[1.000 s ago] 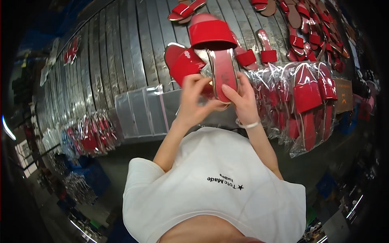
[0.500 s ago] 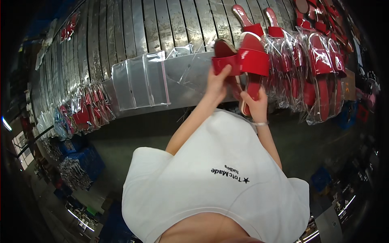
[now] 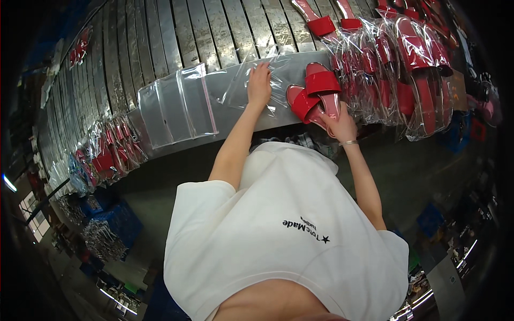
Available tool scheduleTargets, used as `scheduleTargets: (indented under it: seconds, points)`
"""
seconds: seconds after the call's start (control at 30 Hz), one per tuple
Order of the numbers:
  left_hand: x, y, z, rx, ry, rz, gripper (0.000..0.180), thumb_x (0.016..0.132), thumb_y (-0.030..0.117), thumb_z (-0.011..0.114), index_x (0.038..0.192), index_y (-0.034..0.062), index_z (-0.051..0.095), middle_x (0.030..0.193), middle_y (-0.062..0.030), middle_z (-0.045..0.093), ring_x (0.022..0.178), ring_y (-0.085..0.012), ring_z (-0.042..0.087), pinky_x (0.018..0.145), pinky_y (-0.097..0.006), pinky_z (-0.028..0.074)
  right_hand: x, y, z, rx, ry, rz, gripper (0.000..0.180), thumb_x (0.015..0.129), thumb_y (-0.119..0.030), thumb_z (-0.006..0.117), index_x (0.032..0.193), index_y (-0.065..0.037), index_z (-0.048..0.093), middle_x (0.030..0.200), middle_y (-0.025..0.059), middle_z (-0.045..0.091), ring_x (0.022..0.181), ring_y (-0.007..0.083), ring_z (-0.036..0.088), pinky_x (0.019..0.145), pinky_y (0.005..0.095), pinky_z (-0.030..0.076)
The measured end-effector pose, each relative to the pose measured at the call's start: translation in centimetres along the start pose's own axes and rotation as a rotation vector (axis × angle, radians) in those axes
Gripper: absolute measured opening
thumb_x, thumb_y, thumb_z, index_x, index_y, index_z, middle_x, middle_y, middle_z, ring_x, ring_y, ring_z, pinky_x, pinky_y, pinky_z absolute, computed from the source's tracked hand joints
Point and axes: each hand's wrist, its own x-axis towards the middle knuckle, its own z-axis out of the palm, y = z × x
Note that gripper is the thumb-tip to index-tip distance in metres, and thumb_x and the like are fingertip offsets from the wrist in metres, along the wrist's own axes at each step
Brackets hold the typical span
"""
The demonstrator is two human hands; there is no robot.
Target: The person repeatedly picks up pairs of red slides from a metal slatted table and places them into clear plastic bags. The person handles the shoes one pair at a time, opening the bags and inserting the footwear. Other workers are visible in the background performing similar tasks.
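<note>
- Metal slats (image 3: 160,37), far, are being partly covered by loose red sandals (image 3: 322,25), unbagged.
- Bagged red sandals (image 3: 423,80) are being stacked right, seemingly done.
- Clear film (image 3: 239,88), centre, is being overlapped by the left hand (image 3: 260,88); its grip cannot be told.
- Red pair (image 3: 323,83), unbagged, left of the stack, is being grasped by the right hand (image 3: 342,127).

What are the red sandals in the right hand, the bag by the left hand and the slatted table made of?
Red sandals: glossy on top, maybe patent leather or plastic, because they shine. Bag: thin plastic, because it's clear and crinkled. Slatted table: probably metal, because it looks grey, scuffed and dully shiny.
</note>
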Motion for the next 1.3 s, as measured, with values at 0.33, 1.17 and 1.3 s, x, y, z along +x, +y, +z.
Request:
scheduleTargets:
  seconds: [0.33, 1.17, 1.3]
  points:
    - [2.4, 2.6, -5.0, -0.108, -0.032, 0.149, 0.020, 0.089, 0.015, 0.050, 0.105, 0.0043, 0.056, 0.103, -0.0127, 0.061, 0.107, -0.0309, 0.056, 0.099, -0.041, 0.034, -0.5, -2.1, 1.2, 0.596, -0.207, -0.207, 0.060, 0.069, -0.033, 0.076, 0.117, -0.007, 0.051, 0.096, 0.0103, 0.066, 0.087, 0.0212, 0.064, 0.077, 0.0329, 0.048]
    - [-0.5, 15.4, -11.7, -0.214, -0.677, 0.120, 0.047, 0.076, -0.002, 0.051, 0.122, 0.0042, 0.046, 0.090, -0.0260, 0.061, 0.092, -0.0373, 0.059, 0.081, -0.041, 0.046, 1.6, -17.2, -6.9, 1.272, 0.048, -0.355, 0.025, 0.081, -0.011, 0.070, 0.097, -0.001, 0.055, 0.088, 0.0031, 0.063, 0.076, 0.0072, 0.056, 0.067, 0.0210, 0.045]
    - [-1.9, 15.6, -14.5, -0.728, -0.564, 0.075, 0.062, 0.073, -0.002, 0.062, 0.129, 0.0076, 0.038, 0.107, -0.0212, 0.059, 0.104, -0.0310, 0.058, 0.085, -0.040, 0.047, 1.2, -18.8, -5.1, 1.113, 0.244, -0.354, 0.031, 0.079, -0.019, 0.074, 0.096, -0.002, 0.055, 0.087, 0.0031, 0.063, 0.074, 0.0072, 0.056, 0.067, 0.0219, 0.045]
